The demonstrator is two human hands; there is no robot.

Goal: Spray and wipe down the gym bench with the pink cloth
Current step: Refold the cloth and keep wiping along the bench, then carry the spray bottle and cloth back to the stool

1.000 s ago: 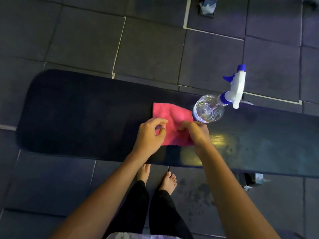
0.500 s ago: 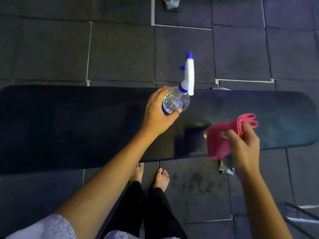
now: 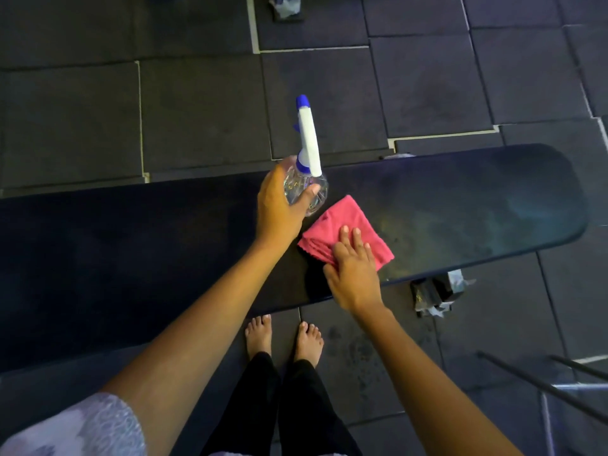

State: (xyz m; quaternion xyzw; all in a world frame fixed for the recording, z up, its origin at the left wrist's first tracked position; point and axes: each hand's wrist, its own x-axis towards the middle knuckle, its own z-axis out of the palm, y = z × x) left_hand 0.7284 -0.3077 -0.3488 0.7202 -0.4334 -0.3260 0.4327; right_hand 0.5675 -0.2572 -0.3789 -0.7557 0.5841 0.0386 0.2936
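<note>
1. Dark rubber floor tiles point(image 3: 197, 110) are filling the background; the long black bench point(image 3: 460, 199) is running across the view from 9 to 3 o'clock, with the person's bare feet point(image 3: 283, 337) standing just below it at 6.
2. Left hand point(image 3: 279, 209) is wrapping around the clear body of the spray bottle point(image 3: 307, 179), fingers curled shut on it, thumb tip showing on the bottle's right side.
3. Bottle is standing, or being held just above, the bench's far edge at about 12 o'clock of centre; cannot tell if it is resting. White and blue nozzle is pointing away toward 12.
4. Grip is on the body, not the trigger, so my guess is the bottle is being steadied or shifted aside rather than sprayed.
5. Right hand point(image 3: 353, 268) is lying flat on the pink cloth point(image 3: 342, 222), fingers point(image 3: 357, 233) extended and close together, palm pressing down; nothing is being pinched.
6. Cloth is sitting folded on the bench top, just beside the bottle at its 4 o'clock, apparently not touching it.
7. Flat palm is likely spreading pressure for wiping; the bench's right end is looking smeared or damp, so wiping seems to be starting there.
</note>
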